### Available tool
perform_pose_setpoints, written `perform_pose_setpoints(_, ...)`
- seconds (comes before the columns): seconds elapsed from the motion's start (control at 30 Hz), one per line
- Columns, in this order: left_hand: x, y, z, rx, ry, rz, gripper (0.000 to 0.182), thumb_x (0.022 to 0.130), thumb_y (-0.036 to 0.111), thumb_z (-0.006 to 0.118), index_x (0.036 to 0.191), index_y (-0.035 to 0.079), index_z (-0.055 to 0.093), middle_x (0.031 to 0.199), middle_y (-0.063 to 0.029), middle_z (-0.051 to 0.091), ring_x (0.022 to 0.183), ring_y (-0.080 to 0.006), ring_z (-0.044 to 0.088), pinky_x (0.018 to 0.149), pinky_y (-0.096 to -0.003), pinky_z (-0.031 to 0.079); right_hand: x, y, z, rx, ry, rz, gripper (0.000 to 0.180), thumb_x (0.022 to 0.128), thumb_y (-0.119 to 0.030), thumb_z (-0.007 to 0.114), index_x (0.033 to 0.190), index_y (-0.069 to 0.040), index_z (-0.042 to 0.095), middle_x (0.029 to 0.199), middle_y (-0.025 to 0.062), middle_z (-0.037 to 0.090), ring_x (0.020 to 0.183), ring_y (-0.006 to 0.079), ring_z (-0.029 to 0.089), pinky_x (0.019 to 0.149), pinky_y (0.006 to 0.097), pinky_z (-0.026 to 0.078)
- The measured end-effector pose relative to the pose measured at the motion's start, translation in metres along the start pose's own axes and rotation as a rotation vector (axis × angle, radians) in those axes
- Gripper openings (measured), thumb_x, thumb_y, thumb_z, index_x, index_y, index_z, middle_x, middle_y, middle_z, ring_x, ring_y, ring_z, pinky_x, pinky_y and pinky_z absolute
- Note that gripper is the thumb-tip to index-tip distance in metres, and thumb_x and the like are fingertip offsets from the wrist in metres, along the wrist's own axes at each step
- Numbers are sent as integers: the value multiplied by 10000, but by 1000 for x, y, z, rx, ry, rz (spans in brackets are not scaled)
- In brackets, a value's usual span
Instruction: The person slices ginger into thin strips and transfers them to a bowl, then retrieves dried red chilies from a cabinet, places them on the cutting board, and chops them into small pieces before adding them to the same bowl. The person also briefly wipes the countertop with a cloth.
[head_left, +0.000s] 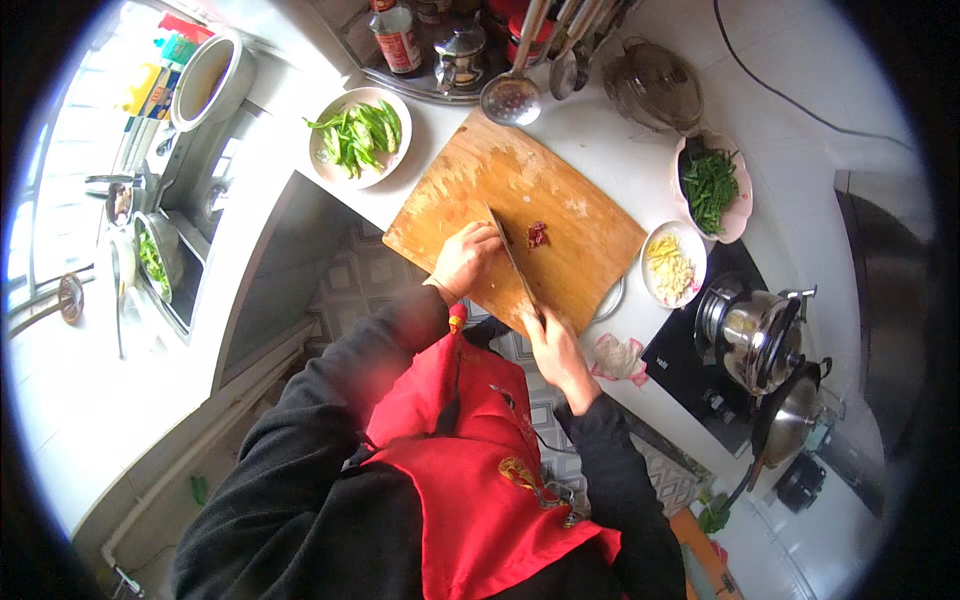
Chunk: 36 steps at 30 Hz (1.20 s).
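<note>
My right hand (556, 349) grips the handle of a kitchen knife (513, 255) at the near edge of a wooden cutting board (570, 180). The blade, seen nearly edge-on, points away from me across the board. Just left of it rests my left hand (469, 259), its fingers curled close to the blade. Whatever may lie under those fingers is hidden. To the right of the blade is a small heap of chopped dark red pieces (537, 235), perhaps chili.
Around the board stand a plate of cut green peppers (360, 135), a dish of chopped pale and yellow pieces (671, 270), and a pink bowl of greens (709, 187). A skimmer (511, 97) hangs over the far corner. Right are a cloth (621, 358), steel pot (754, 337) and pan (791, 420).
</note>
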<state>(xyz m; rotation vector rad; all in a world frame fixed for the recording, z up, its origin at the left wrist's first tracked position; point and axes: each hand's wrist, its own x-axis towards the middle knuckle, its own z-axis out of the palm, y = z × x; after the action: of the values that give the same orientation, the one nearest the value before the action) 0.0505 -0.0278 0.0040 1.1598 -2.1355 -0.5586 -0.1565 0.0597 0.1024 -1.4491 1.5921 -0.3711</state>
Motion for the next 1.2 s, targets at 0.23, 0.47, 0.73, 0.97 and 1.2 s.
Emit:
perform_pose_setpoints(0.23, -2, 2, 6, 24, 11, -44, 206, 781, 69, 645, 975, 56, 712, 1036, -80, 691, 1019, -307, 636, 870, -376, 557, 30, -11, 6, 1, -103, 121, 554, 1056, -446, 470, 1273, 49, 592, 1177, 341, 641, 1144, 483, 607, 949, 472, 500)
perform_pose_setpoints(0.47, -2, 9, 4, 19, 30, -69, 165, 809, 58, 641, 968, 39, 680, 1052, -98, 678, 1021, -315, 631, 896, -383, 534, -20, 25, 16, 76, 39, 84, 465, 1066, -369, 512, 1278, 37, 593, 1015, 241, 710, 980, 393, 687, 859, 451, 527)
perform_pose_setpoints(0.73, -10, 18, -11, -80, 129, -54, 229, 810, 44, 658, 1035, 40, 699, 1192, -133, 659, 1037, -347, 632, 891, -411, 530, -26, 14, -9, 188, 12, 112, 470, 1084, -385, 472, 1288, 16, 607, 1108, 264, 696, 1067, 406, 673, 898, 436, 516)
perform_pose_setpoints(0.97, -13, 9, -16, -12, 29, 9, 307, 815, 59, 651, 1119, 52, 694, 1173, -122, 673, 1061, -325, 623, 920, -405, 511, -36, -4, -32, 0, -54, -4, 422, 1067, -386, 499, 1222, -11, 614, 1043, 290, 687, 1008, 494, 642, 803, 513, 522)
perform_pose_setpoints(1.2, -11, 0, -11, 9, -62, 0, 329, 790, 57, 628, 1114, 42, 686, 1130, -106, 680, 1045, -323, 613, 923, -396, 503, -42, 6, -27, -52, -65, 21, 400, 1063, -382, 498, 1204, -27, 613, 993, 304, 683, 970, 501, 648, 770, 537, 517)
